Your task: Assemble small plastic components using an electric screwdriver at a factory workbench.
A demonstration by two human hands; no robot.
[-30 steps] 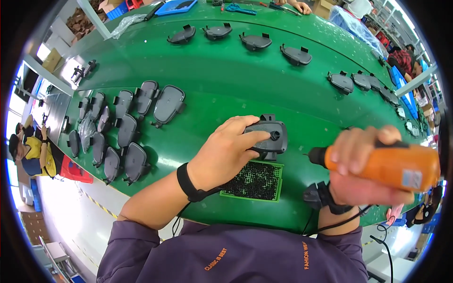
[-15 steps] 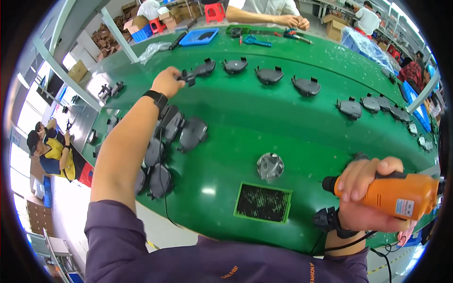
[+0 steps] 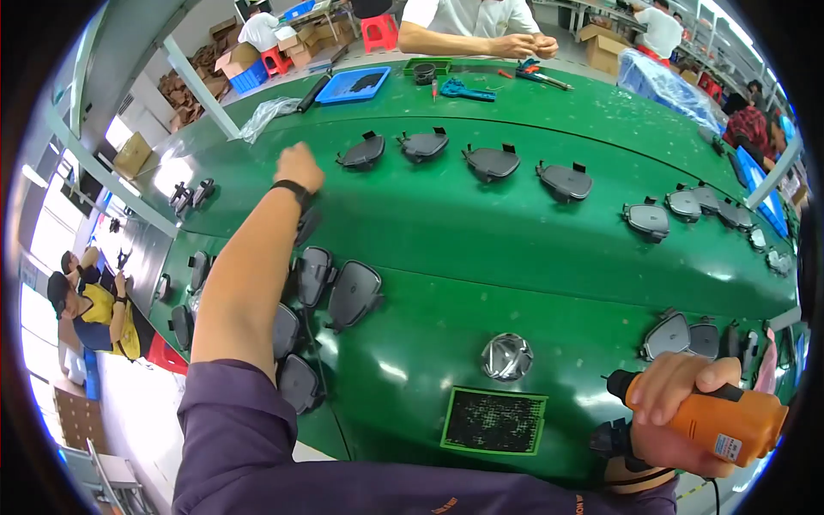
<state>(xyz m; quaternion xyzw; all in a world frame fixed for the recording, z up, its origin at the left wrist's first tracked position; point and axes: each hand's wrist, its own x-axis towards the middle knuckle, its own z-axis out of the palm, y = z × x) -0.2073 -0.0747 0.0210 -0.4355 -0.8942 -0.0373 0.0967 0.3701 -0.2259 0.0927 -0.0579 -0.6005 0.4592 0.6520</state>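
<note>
My right hand (image 3: 665,412) is wrapped round an orange electric screwdriver (image 3: 717,425), its black nose turned left above the green table. My left hand (image 3: 299,167) is raised at the far left, fingers curled and blurred; whatever they hold is hidden. Right of it runs a far row of dark grey oval pad-shaped devices with small clips, the nearest being one device (image 3: 361,151). Beneath my left forearm lie several more, among them a grey device (image 3: 354,293). A small round container with shiny contents (image 3: 507,357) stands by a green-framed tray of small black pieces (image 3: 463,447).
More grey devices (image 3: 667,335) lie beside the screwdriver and along the right side. At the far edge are a blue tray (image 3: 324,96), a teal tool (image 3: 468,91) and pliers-like tools (image 3: 542,75). A person in white (image 3: 468,26) sits opposite. A metal post (image 3: 199,90) rises at left.
My left hand has drawn back left from the far row, and the dark part at its fingertips no longer shows. My right hand still grips the screwdriver. The whole view has shifted slightly.
</note>
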